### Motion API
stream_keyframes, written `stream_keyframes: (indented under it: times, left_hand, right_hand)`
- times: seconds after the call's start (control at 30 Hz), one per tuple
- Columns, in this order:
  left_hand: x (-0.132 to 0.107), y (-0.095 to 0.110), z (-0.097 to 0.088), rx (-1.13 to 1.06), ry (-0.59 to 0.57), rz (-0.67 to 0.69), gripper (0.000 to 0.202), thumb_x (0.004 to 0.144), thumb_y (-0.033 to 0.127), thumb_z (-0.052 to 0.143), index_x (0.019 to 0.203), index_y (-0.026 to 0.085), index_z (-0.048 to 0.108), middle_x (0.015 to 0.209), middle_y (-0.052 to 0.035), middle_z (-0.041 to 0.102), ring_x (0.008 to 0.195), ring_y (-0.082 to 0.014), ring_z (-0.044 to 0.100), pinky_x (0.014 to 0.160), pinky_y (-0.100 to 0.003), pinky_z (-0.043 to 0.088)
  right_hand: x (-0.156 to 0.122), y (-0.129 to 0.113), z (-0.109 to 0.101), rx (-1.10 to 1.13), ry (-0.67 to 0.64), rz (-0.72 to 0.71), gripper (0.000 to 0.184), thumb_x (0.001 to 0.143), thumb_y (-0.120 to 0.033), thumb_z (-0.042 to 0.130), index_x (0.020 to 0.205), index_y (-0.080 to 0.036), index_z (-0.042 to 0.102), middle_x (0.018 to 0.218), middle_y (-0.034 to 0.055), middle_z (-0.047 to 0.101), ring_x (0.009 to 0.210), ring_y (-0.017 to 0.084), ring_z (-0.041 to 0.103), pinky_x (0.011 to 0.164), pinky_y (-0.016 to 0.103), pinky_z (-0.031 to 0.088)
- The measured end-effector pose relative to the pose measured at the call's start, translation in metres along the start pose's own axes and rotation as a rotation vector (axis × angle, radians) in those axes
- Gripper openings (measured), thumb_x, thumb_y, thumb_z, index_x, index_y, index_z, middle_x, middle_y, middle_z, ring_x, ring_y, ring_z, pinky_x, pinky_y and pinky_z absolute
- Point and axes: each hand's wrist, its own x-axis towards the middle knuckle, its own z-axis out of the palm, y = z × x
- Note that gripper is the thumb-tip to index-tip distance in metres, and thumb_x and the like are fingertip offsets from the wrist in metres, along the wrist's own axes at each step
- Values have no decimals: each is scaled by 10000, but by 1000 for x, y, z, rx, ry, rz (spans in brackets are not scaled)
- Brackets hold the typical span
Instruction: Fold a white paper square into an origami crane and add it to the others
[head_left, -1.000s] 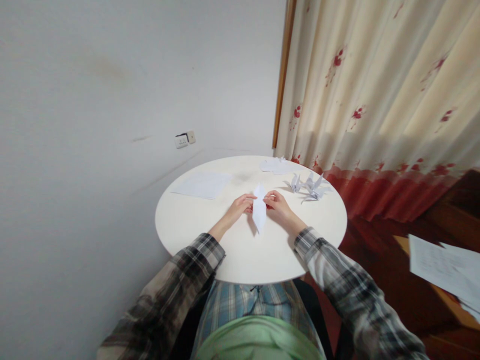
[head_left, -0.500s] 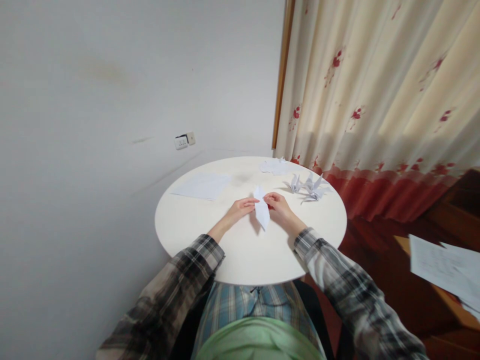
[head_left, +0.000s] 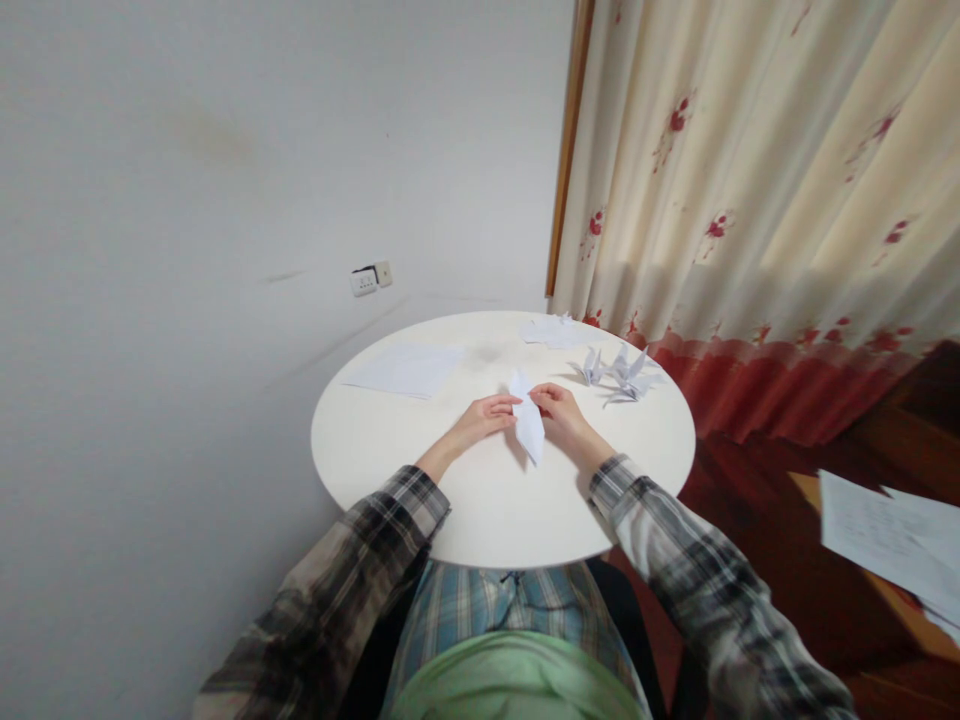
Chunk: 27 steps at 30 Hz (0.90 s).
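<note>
A folded piece of white paper (head_left: 529, 432), long and diamond-shaped, is held between my two hands over the round white table (head_left: 495, 520). My left hand (head_left: 484, 420) pinches its left edge, and my right hand (head_left: 561, 408) grips its upper right edge with thumb and fingers. One point of the paper faces toward me, the other away. To the right of my hands stand several folded paper cranes (head_left: 626, 375), grouped close together.
Flat white sheets (head_left: 409, 370) lie at the table's left. More paper (head_left: 551, 332) lies at the far edge. A wall socket (head_left: 364, 283) is beyond the table, and a patterned curtain (head_left: 720, 180) hangs at the right. Written papers (head_left: 885, 525) rest on a wooden surface, lower right.
The folded paper has turned slightly, its near point shifting a little to the right. Both hands keep their hold in almost the same place.
</note>
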Motion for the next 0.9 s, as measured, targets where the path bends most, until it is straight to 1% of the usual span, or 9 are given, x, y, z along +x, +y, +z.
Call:
stream_keyframes:
  times: [0.13, 0.23, 0.43, 0.57, 0.8, 0.9]
  left_hand:
    - [-1, 2, 0, -23, -4, -11, 431, 617, 277, 673, 1017, 137, 594, 993, -93, 639, 914, -186, 570, 824, -298, 397]
    - [-1, 3, 0, -20, -13, -9, 442, 615, 273, 679, 1026, 137, 591, 1002, -94, 636, 926, -188, 567, 828, -298, 391]
    - [0, 0, 0, 11, -18, 0, 492, 605, 300, 691, 1047, 117, 574, 982, -107, 631, 885, -186, 575, 798, -298, 398]
    - [0, -2, 0, 0, -24, 16, 510, 588, 287, 703, 1051, 121, 568, 1000, -108, 626, 894, -185, 576, 810, -299, 400]
    - [0, 1, 1, -12, 1, -9, 449, 596, 277, 688, 1011, 135, 593, 965, -92, 643, 873, -177, 582, 776, -279, 408]
    - [-1, 2, 0, -10, -2, -4, 459, 600, 288, 690, 1021, 135, 591, 978, -96, 640, 879, -178, 580, 774, -276, 409]
  right_hand:
    - [-1, -2, 1, 4, 6, 8, 150, 560, -272, 646, 651, -174, 577, 579, -20, 560, 531, 104, 478, 549, 244, 381]
    - [-1, -3, 1, -4, 6, 3, 149, 560, -274, 643, 650, -175, 577, 576, -20, 559, 523, 103, 474, 539, 242, 375]
    - [-1, -1, 1, 6, 23, -2, 154, 547, -270, 639, 646, -169, 576, 579, -21, 556, 533, 102, 480, 540, 238, 378]
    - [-1, -1, 1, 2, 28, -5, 152, 547, -264, 638, 650, -171, 576, 584, -21, 558, 542, 104, 485, 547, 240, 386]
    - [-1, -2, 1, -37, 26, -7, 153, 549, -277, 632, 650, -178, 573, 558, -19, 552, 530, 107, 470, 520, 236, 373]
    - [-2, -2, 2, -28, 25, -4, 165, 549, -285, 637, 654, -177, 570, 563, -17, 555, 535, 108, 474, 526, 236, 377]
